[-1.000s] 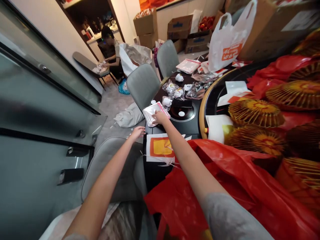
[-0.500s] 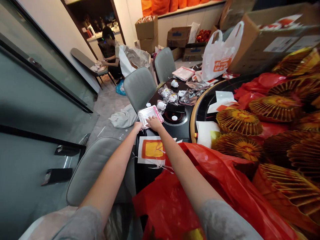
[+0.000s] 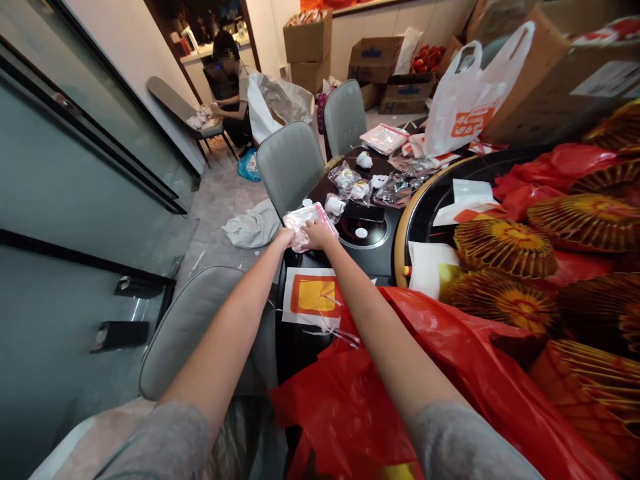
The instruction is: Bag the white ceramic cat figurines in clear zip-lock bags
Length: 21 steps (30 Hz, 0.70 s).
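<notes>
A stack of clear plastic bags (image 3: 306, 215) with a pink strip along one edge lies near the table's left edge. My left hand (image 3: 285, 238) is closed on the near left corner of the bags. My right hand (image 3: 319, 235) is on their near right part, its fingers bent in and gathering the crinkled plastic. Just nearer to me lies a white sheet with an orange and yellow square (image 3: 314, 295), with thin pale ribbons (image 3: 333, 330) beside it. Beyond the bags are small white wrapped pieces (image 3: 335, 205) and a black phone (image 3: 364, 213).
A red plastic bag (image 3: 350, 393) spreads under my right arm. Gold and red pleated fans (image 3: 505, 250) cover the turntable's right side. A white carrier bag (image 3: 457, 110) stands behind. Grey chairs (image 3: 290, 163) line the left edge. Another person (image 3: 233, 87) sits far back.
My right hand's fingers have gone from spread on the bags to bent in, and the plastic is now bunched under them. The view has shifted slightly, moving things rightward.
</notes>
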Tool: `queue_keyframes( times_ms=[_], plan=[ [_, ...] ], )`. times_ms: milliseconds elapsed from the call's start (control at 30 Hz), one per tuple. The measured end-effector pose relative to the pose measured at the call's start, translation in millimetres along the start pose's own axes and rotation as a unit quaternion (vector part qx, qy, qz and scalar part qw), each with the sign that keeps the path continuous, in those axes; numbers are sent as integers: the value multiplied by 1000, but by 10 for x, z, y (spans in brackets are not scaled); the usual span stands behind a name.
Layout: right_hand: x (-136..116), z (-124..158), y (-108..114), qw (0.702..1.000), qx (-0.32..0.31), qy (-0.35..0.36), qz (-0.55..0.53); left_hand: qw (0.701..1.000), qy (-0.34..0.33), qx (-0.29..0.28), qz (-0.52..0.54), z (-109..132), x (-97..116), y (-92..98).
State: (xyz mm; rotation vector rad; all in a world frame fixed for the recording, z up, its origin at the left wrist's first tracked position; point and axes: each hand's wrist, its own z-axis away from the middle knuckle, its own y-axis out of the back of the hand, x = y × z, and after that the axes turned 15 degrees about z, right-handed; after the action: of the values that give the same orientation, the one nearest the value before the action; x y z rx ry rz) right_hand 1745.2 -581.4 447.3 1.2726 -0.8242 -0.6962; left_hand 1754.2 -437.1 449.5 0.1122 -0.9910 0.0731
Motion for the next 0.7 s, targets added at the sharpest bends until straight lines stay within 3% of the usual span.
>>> queue_keyframes(
  times_ms=[300, 700],
  plan=[
    [-131, 10, 108, 998, -21, 20, 47, 994, 48, 31, 91, 37, 216, -8],
    [-196, -65, 289, 993, -59, 72, 76, 987, 143, 29, 72, 74, -2, 227]
  ],
)
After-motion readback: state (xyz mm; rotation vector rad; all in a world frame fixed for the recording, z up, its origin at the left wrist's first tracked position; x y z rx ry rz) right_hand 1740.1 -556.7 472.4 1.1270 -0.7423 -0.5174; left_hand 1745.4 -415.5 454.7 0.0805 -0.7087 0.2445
